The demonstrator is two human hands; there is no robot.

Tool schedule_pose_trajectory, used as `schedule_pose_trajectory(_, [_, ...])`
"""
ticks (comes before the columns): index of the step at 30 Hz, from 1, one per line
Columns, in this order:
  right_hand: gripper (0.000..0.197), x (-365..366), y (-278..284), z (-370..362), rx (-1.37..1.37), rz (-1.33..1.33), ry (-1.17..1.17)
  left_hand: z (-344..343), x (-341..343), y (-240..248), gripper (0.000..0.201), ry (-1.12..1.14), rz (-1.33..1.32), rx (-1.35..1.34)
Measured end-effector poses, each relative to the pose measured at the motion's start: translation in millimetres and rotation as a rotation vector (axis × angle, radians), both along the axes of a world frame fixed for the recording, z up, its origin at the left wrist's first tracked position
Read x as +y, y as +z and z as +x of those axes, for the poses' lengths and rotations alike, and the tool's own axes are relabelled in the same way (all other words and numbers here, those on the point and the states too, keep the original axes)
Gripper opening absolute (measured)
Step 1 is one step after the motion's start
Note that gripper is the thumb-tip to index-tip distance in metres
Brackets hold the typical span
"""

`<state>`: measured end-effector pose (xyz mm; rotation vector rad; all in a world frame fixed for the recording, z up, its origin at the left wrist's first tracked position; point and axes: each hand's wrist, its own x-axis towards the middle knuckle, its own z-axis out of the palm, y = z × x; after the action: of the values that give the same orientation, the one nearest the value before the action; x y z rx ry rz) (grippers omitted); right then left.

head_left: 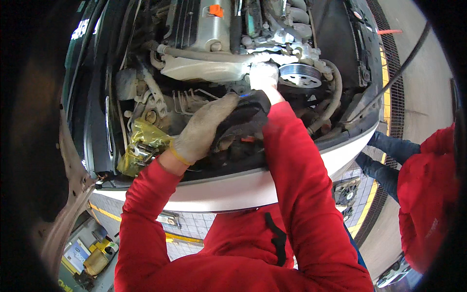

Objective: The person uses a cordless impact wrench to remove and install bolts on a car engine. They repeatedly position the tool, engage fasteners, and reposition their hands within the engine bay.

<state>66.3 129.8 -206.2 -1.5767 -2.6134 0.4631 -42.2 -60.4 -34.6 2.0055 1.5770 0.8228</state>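
My left hand [206, 126], in a pale knit work glove with a yellow cuff, reaches over the front of an open engine bay. Its fingers close against a bulky black object [248, 108] with a small blue mark, whose kind I cannot make out. My right hand [264, 76], also gloved, is deeper in, at the front of the engine beside a ribbed belt pulley [300, 75]. Glare washes out that glove, and its fingers are hidden. Just beyond the hands lie a pale engine cover [202, 69] and a hose [209, 56] running across.
A yellow plastic bag [146, 141] with metal parts sits left of my left wrist. The white bumper [228, 191] runs in front of me. At right stands a person in red [428, 190], near a dark hanging cable [404, 70]. Removed parts [346, 194] lie on the floor.
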Motion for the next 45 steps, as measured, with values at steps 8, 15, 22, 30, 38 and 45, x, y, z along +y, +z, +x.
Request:
schedule_pose_trajectory(8, [0.042,3,0,-2,0.060,-0.276,-0.063,-2,-2,-2,0.085,-0.006,0.009,0.034])
schedule_pose_trajectory(15, [0.034,2,-12,-7,0.140,-0.160,-0.190,-2,-2,1,0.083,0.011,-0.084,0.067])
schedule_pose_trajectory(22, [0.028,0,-10,-4,-0.064,-0.094,0.044,-2,-1,-2,0.087,0.011,-0.042,-0.015])
schedule_pose_trajectory(30, [0.040,0,-12,-9,0.138,-0.107,-0.127,-4,-3,0,0.087,0.013,-0.046,0.095])
schedule_pose_trajectory(38, [0.032,1,-33,-18,0.106,-0.098,-0.201,-8,-7,-8,0.089,0.005,-0.025,0.145])
schedule_pose_trajectory(45, [0.041,-11,-36,-20,0.351,-0.021,-0.355,-4,-2,-1,0.086,0.019,0.023,0.193])
